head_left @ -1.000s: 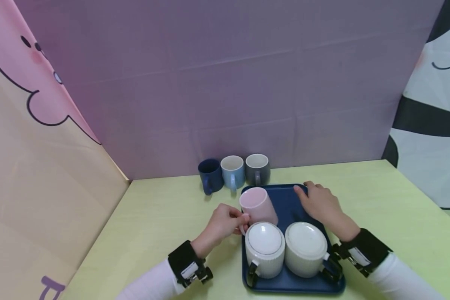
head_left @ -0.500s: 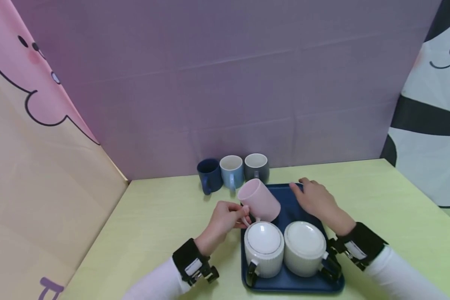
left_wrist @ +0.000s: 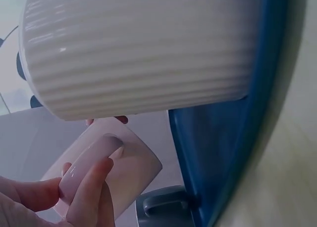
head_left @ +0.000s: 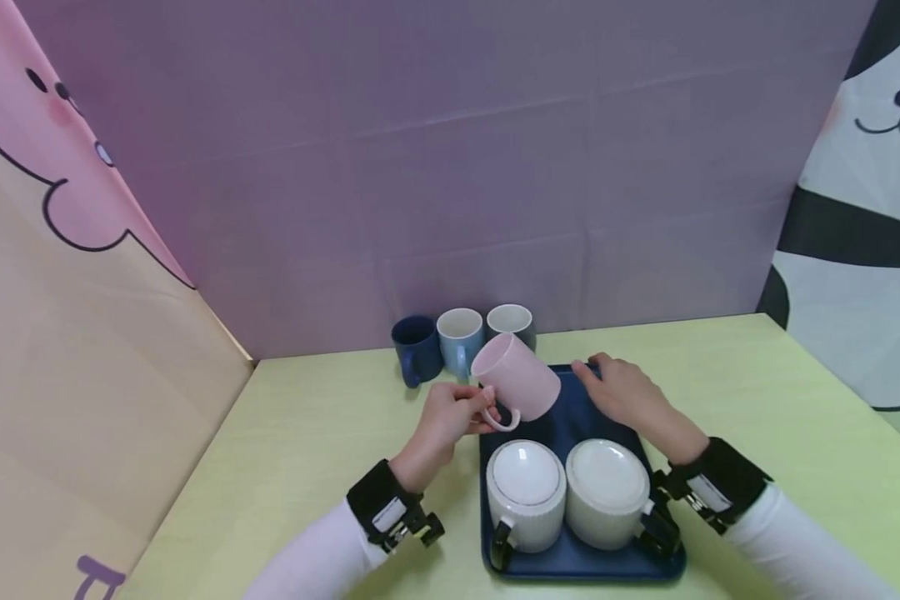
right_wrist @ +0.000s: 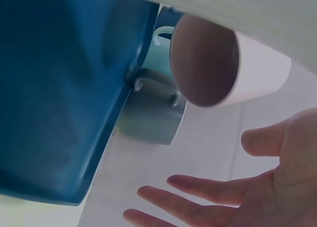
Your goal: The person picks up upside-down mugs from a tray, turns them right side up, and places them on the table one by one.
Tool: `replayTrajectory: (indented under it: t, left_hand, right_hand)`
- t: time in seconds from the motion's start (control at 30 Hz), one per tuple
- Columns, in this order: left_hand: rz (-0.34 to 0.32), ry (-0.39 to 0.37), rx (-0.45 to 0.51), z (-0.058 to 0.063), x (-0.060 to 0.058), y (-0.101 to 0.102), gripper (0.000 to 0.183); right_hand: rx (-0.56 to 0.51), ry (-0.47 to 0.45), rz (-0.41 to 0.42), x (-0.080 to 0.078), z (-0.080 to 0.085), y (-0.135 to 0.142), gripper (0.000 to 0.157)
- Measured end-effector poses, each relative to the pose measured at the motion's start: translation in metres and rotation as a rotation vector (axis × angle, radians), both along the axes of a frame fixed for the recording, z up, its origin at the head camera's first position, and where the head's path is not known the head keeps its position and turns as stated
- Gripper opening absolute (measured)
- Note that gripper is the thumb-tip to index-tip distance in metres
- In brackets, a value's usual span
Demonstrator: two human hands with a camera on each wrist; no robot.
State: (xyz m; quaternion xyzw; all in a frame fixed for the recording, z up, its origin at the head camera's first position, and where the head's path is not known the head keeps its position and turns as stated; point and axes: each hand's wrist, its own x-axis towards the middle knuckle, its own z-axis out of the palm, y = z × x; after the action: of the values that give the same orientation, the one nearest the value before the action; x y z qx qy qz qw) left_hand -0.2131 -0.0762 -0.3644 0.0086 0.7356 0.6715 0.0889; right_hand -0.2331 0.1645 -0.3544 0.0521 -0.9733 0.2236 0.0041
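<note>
The pink mug (head_left: 516, 378) hangs tilted above the far left corner of the blue tray (head_left: 570, 421), its mouth turned toward 10 o'clock, and the left hand (head_left: 450, 417) pinches its handle. The right hand (head_left: 630, 400) hovers with fingers relaxed and spread over the tray's far right edge, at 3 o'clock from the mug. Two white ribbed cups (head_left: 527, 493) stand upside down on the tray's near half, and three mugs (head_left: 461, 337) line the desk (head_left: 307, 450) at 12 o'clock.
</note>
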Motion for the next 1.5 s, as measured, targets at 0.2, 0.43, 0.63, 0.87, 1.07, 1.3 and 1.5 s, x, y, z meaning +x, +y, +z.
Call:
replayTrajectory:
  t: [0.2,0.43,0.63,0.87,1.07,1.3,1.5]
  left_hand:
    - [0.026,0.017,0.060,0.006,-0.005,0.002,0.027]
    - [0.060,0.040,0.128,0.014,-0.011,0.007,0.029]
    - [0.082,0.068,0.166,0.023,-0.014,0.010,0.028]
    - [0.106,0.072,0.221,0.030,-0.018,0.013,0.027]
    - [0.121,0.069,0.272,0.036,-0.020,0.016,0.032]
    - [0.121,0.066,0.304,0.042,-0.019,0.018,0.032]
    - [0.132,0.065,0.343,0.047,-0.021,0.021,0.031]
  right_hand:
    - [-0.002,0.003,0.011,0.000,0.006,-0.002,0.062]
    - [-0.025,0.028,0.034,0.000,0.011,-0.004,0.061]
    - [-0.035,0.041,0.054,0.000,0.016,-0.005,0.059]
    - [-0.030,0.017,0.064,0.001,0.026,-0.006,0.059]
    - [-0.027,0.015,0.078,0.003,0.033,-0.007,0.057]
    - [-0.021,0.006,0.090,0.004,0.038,-0.008,0.058]
    - [-0.022,0.006,0.095,0.004,0.044,-0.011,0.057]
